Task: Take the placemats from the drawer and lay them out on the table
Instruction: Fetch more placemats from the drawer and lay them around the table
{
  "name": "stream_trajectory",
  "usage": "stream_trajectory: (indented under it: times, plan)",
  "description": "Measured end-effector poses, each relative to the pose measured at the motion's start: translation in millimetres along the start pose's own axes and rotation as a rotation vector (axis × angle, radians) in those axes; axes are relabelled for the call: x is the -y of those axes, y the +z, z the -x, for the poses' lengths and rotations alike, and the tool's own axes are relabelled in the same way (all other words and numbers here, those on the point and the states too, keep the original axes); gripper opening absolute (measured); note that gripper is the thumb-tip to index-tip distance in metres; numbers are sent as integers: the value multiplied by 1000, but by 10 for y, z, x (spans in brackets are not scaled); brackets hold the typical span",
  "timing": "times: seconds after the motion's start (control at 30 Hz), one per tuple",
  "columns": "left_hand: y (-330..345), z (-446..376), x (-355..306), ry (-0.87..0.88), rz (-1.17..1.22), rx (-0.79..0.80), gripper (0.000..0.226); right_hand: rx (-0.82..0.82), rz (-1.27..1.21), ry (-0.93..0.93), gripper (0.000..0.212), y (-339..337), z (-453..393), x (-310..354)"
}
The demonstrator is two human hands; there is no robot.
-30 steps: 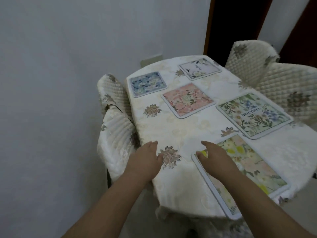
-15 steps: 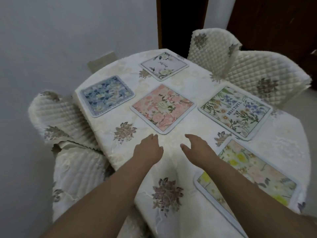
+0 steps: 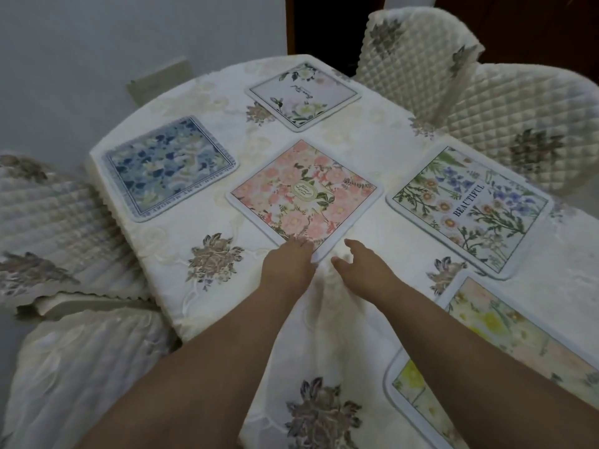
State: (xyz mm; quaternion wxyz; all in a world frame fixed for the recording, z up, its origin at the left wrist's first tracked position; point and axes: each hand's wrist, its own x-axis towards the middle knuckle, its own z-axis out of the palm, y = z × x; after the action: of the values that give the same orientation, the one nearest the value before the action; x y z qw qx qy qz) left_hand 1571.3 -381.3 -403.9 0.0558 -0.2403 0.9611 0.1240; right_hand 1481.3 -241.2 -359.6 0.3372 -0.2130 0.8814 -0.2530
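Observation:
Several floral placemats lie flat on the table [image 3: 201, 241], which has a cream embroidered cloth. A pink placemat [image 3: 304, 196] sits in the middle, a blue placemat [image 3: 168, 166] at the left, a white placemat [image 3: 304, 94] at the far end. At the right lies a "BEAUTIFUL" placemat [image 3: 470, 209], and a yellow placemat [image 3: 505, 345] is nearest, partly under my right forearm. My left hand [image 3: 288, 267] rests with its fingertips on the pink placemat's near corner. My right hand [image 3: 366, 270] hovers open just right of that corner, holding nothing.
Quilted cream chairs stand around the table: two chairs [image 3: 505, 102] at the far right, another chair [image 3: 48, 228] at the left. A grey wall [image 3: 129, 37] runs along the left, and a dark doorway [image 3: 324, 24] is behind the table.
Both hands moved forward from the yellow placemat's end toward the pink placemat. The left fingertips now touch its near corner. The view shifted closer over the table.

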Motion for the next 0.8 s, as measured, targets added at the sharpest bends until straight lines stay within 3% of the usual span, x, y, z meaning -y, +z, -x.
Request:
stream_trajectory:
  times: [0.17,0.37,0.47,0.53,0.6,0.73,0.8]
  plan:
    - [3,1,16,145,-177,-120,8,0,-157,13,61,10,-120,-14]
    - [-269,287,-100,253,22,-461,5,-25,-680,110,60,-77,-223,180]
    - [-447,551,-148,429,109,-441,16,-25,-766,117,61,-94,-210,287]
    - [-494,682,-103,445,162,-342,26,-62,-695,135,70,-46,-141,284]
    - [-502,728,37,290,227,-214,32,-106,-665,128,75,25,0,227]
    - [-314,611,667,-187,277,-39,57,-159,-733,73,74,174,407,78]
    - [-298,565,931,-341,448,12,68,-194,-759,43,72,279,621,1]
